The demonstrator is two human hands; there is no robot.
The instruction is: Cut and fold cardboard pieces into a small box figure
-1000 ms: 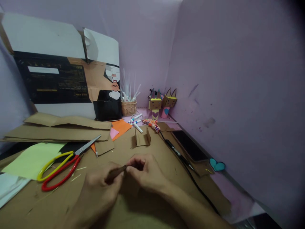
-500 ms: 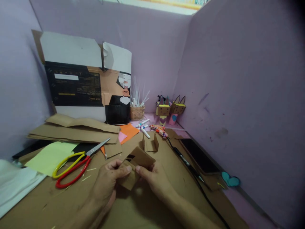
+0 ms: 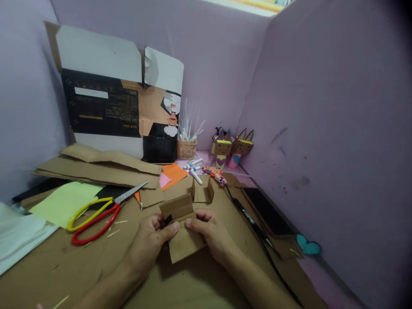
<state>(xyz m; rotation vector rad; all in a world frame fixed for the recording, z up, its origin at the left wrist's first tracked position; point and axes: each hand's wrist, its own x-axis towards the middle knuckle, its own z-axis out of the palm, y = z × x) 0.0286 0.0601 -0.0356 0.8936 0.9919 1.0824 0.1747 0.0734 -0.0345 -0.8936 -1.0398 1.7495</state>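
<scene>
A small folded cardboard piece is held between both hands above the cardboard-covered table. My left hand grips its left side, thumb on the front face near a crease. On the right side, my right hand pinches it, with the thumb near the same crease. The upper flap tilts back from the lower panel, and a dark patch shows near my left fingers. Just beyond the hands stands another bent cardboard piece. Scissors with yellow and red handles lie to the left.
Cardboard strips and green paper lie left. White markers, a patterned glue gun and a basket are farther back. A phone, a black cable and a teal heart are right.
The cardboard piece has turned in my hands, so its lower panel now faces me more fully. My right hand has shifted slightly up. The camera view has tilted a little.
</scene>
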